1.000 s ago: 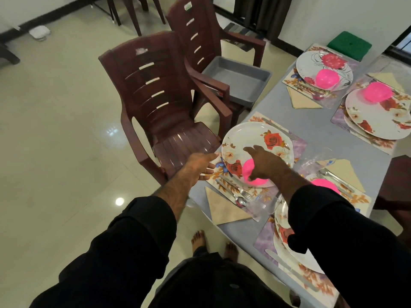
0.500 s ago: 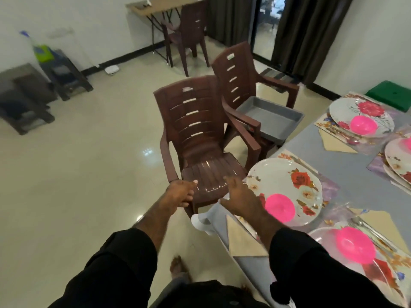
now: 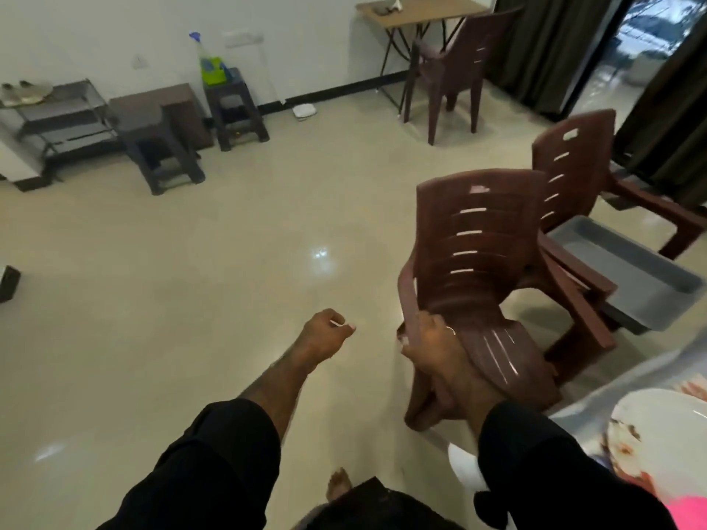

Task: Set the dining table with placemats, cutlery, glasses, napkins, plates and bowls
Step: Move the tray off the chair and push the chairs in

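Only a corner of the set dining table (image 3: pixel 585 409) shows at the bottom right. On it lies a white floral plate (image 3: pixel 662 430), with the rim of a pink bowl (image 3: pixel 688 510) just below it. A brown plastic chair (image 3: pixel 482 262) stands beside the table. My right hand (image 3: pixel 432 340) grips the front of its left armrest. My left hand (image 3: pixel 327 334) hangs over the floor to the left of the chair, fingers loosely curled, holding nothing.
A second brown chair (image 3: pixel 574 162) behind the first carries a grey tray (image 3: pixel 627 269). A third chair (image 3: pixel 451 66) stands at a folding table (image 3: pixel 417 9) by the dark curtains. Stools (image 3: pixel 160 132) and a shoe rack (image 3: pixel 57 116) line the far wall.
The view has swung left, away from the table. My right hand left the pink bowl on the plate and took hold of the chair's armrest. My left hand drifted left of the chair.
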